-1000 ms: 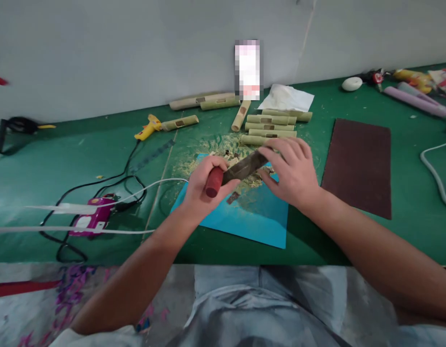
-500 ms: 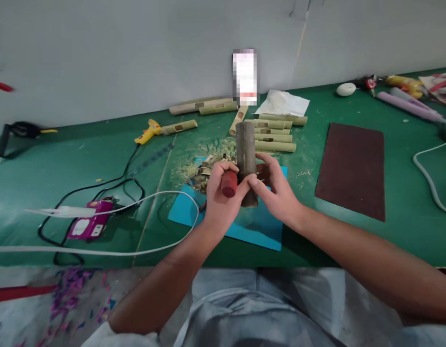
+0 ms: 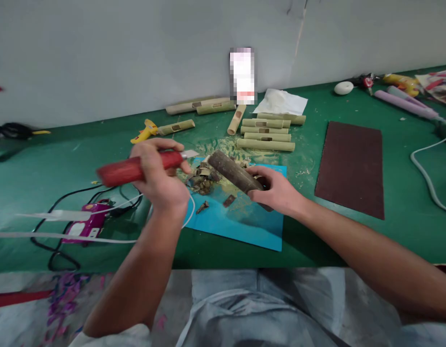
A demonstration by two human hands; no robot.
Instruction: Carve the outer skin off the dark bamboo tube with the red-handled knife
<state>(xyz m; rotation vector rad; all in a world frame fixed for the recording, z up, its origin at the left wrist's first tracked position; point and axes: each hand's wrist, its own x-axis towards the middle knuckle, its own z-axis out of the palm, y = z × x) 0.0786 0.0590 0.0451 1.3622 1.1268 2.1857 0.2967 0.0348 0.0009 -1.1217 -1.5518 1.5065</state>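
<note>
We saw the left hand [image 3: 161,180] clenching a red-handled knife [image 3: 125,169], blade half hidden behind its fingers; the right hand [image 3: 278,190] gripped a dark tube [image 3: 230,171], its end buried in the palm.

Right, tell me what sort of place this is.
Probably a bamboo craft workbench: cut bamboo tubes behind the blue mat, shavings on it, a red-handled knife in the left hand, a dark bamboo piece in the right hand.

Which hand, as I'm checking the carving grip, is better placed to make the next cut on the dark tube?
Left, probably: the left hand grips the red-handled knife, blade pointing at the dark tube, while the right hand is occupied holding that tube.
</note>
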